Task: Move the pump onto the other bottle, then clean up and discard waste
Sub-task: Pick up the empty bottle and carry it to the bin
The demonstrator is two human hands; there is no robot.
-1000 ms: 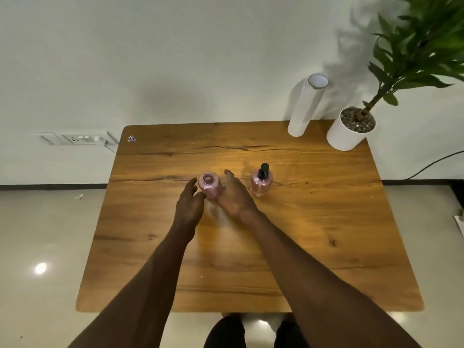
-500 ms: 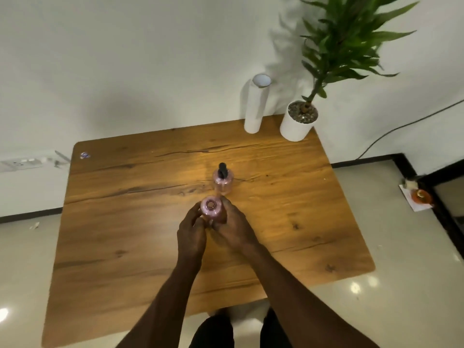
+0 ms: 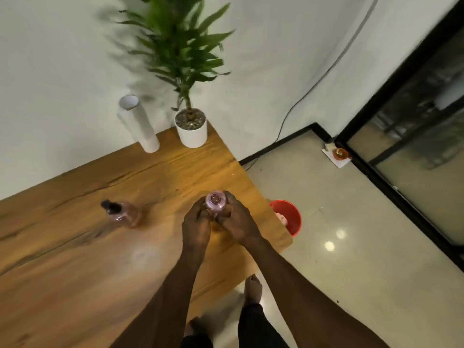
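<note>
An open pink bottle (image 3: 216,202) without a pump is held upright between both hands above the right part of the wooden table (image 3: 75,247). My left hand (image 3: 195,226) wraps its left side and my right hand (image 3: 237,219) grips its right side. A second pink bottle (image 3: 124,213) with a black pump on top stands on the table to the left, apart from both hands. A red bin (image 3: 288,217) sits on the floor just past the table's right edge, with something pale inside.
A white paper roll (image 3: 138,123) and a potted plant in a white pot (image 3: 191,129) stand at the table's far edge by the wall. A cable runs down the wall. My bare feet (image 3: 252,288) are on the tiled floor. A dark-framed glass door is at right.
The view has swung right and the open bottle, held in both hands, has moved right toward the table's edge. The pump bottle stays in place. The red bin has come into view.
</note>
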